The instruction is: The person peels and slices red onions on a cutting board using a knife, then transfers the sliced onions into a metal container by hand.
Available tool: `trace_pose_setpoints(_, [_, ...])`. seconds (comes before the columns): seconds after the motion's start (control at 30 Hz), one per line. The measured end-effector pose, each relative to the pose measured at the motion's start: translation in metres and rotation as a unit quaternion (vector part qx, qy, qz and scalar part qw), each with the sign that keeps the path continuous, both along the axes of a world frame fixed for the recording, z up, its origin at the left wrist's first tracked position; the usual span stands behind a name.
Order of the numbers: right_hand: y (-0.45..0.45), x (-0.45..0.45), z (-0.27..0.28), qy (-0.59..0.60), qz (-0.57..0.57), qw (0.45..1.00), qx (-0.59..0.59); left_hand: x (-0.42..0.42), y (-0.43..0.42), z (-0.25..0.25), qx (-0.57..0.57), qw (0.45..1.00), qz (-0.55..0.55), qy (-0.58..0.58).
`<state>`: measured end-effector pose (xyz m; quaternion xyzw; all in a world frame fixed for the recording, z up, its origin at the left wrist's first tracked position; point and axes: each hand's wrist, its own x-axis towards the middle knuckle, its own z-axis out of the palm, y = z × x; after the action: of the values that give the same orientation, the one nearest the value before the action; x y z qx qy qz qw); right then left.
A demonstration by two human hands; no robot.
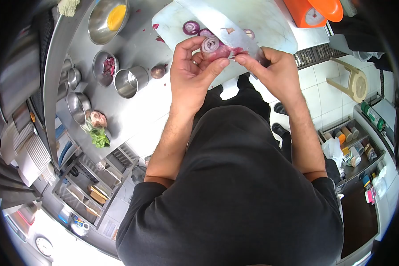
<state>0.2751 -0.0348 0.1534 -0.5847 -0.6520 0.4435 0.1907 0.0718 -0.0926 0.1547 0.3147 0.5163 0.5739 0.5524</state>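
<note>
Peeling: the step looks like stripping skin from a cut purple onion; a further pull would call for a firm left hold and the blade kept clear of the fingers
Near-left corner: one bunch of green leaves [99,138] on the steel worktop [133,44]
Steel containers: five, including one wide round bowl with yellow contents [96,27] by the far-left side and one oval bowl with purple scraps [95,68]
Whole onion: one, purple and round [158,72], near the worktop's front edge
Left hand [186,73]: fingers curled round the cut purple onion [215,52], above the front edge of the white cutting board [166,22]
Onion slices: three seen on the board, purple-rimmed [191,28]
Knife: one, broad steel blade [221,24], slanting across the board
Right hand [277,73]: thumb seems to pinch purple skin; other fingers mostly hidden around the knife's handle
Scale: one, orange with a dial [300,15], beyond the board's right edge
</note>
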Motion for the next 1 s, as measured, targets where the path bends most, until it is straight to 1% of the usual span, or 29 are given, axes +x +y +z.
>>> trace_pose_setpoints(0.07, [0.004, 0.001, 0.004, -0.002, 0.009, 1.000, 0.003, -0.002, 0.000, 0.003, -0.001, 1.000, -0.010, 0.020])
trace_pose_setpoints(0.27, [0.004, 0.001, 0.004, -0.013, 0.046, 0.998, 0.031, -0.006, -0.003, 0.008, -0.022, 0.999, -0.019, 0.023])
trace_pose_setpoints(0.47, [0.005, 0.003, 0.004, 0.004, 0.035, 0.999, -0.016, -0.006, -0.003, 0.013, -0.035, 0.999, -0.016, 0.038])
trace_pose_setpoints(0.57, [0.002, 0.002, 0.003, 0.018, 0.062, 0.997, 0.031, -0.010, -0.005, 0.002, -0.023, 0.998, -0.022, 0.053])
trace_pose_setpoints(0.67, [0.005, 0.002, 0.001, 0.014, 0.054, 0.997, 0.048, -0.008, -0.005, 0.008, -0.039, 0.997, -0.026, 0.067])
trace_pose_setpoints(0.77, [0.006, 0.006, -0.004, 0.010, 0.049, 0.998, 0.034, -0.007, -0.003, 0.010, -0.042, 0.996, -0.031, 0.078])
trace_pose_setpoints(0.97, [0.004, 0.007, -0.001, 0.019, 0.071, 0.995, 0.061, -0.010, -0.006, 0.000, -0.035, 0.997, -0.046, 0.041])
trace_pose_setpoints(1.0, [0.004, 0.007, -0.002, 0.026, 0.059, 0.997, 0.045, -0.010, -0.006, 0.000, -0.040, 0.998, -0.044, 0.026])
